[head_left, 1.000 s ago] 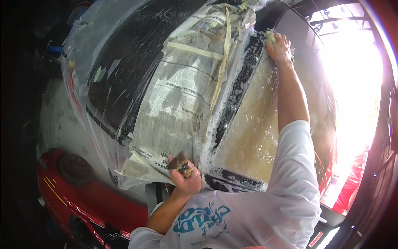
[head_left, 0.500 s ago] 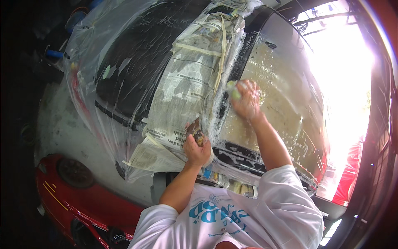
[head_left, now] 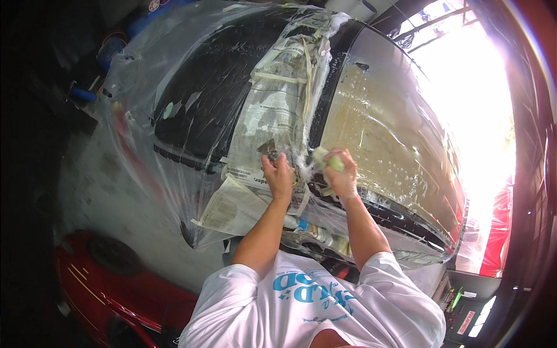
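Note:
My right hand [head_left: 343,174] is closed around a pale green sponge [head_left: 332,162], at the near corner of a wet, soapy car panel [head_left: 383,122] with a black border. To its left, my left hand [head_left: 279,177] grips a dark brown, sheet-like piece [head_left: 267,147] whose kind I cannot make out. This hand is over a strip of newspaper [head_left: 272,101] taped along the car. White foam runs down the seam between newspaper and panel. My two hands are close together but apart.
Clear plastic sheeting [head_left: 139,110] drapes over the dark glass at left and hangs toward the floor. A red car [head_left: 122,290] stands at the lower left. A loose newspaper flap [head_left: 229,209] lies near my left forearm. Bright light enters through an opening at right.
My right hand has come nearer to me along the seam with the sponge, down to the panel's near corner. My left hand has shifted slightly away from me, still gripping the brown piece.

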A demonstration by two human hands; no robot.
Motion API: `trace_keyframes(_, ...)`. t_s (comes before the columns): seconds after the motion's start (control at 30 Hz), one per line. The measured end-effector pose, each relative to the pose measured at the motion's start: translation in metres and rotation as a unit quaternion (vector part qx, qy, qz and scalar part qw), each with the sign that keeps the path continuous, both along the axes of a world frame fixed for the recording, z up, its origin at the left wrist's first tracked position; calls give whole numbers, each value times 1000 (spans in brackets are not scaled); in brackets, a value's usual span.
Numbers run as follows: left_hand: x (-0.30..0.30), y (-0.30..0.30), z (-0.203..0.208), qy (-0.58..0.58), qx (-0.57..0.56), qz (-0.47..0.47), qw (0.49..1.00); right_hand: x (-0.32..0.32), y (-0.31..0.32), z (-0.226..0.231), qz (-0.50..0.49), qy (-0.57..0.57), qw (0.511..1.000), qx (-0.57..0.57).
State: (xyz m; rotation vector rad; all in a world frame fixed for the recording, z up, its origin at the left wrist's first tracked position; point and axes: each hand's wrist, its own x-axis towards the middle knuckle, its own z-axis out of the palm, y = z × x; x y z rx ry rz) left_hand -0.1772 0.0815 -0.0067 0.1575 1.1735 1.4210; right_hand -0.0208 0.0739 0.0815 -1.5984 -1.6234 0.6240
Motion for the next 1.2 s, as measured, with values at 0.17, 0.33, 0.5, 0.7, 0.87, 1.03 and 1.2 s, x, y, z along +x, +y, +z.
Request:
trace_keyframes(0.17,18,-1,61,-100,-22,-127,987,-47,-10,60,-103,141,976,132)
trace_keyframes(0.33,72,-13,75,-263,0,-121,957,-52,-10,63,-226,81,961,139)
trace_keyframes(0.5,84,-18,94,-303,-26,-111,946,-24,-5,57,-224,-2,965,133)
trace_keyframes(0.7,72,-1,52,-374,8,-172,911,-34,-38,59,-114,-155,981,-16)
trace_keyframes(0.87,91,-14,65,-423,48,-243,872,-27,-27,48,-203,-97,967,123)
trace_keyframes(1.03,99,-1,47,-322,99,-295,894,-14,-7,68,-260,-26,956,132)
trace_keyframes(1.2,113,16,67,-299,-54,-319,898,-17,-3,84,-184,-24,966,179)
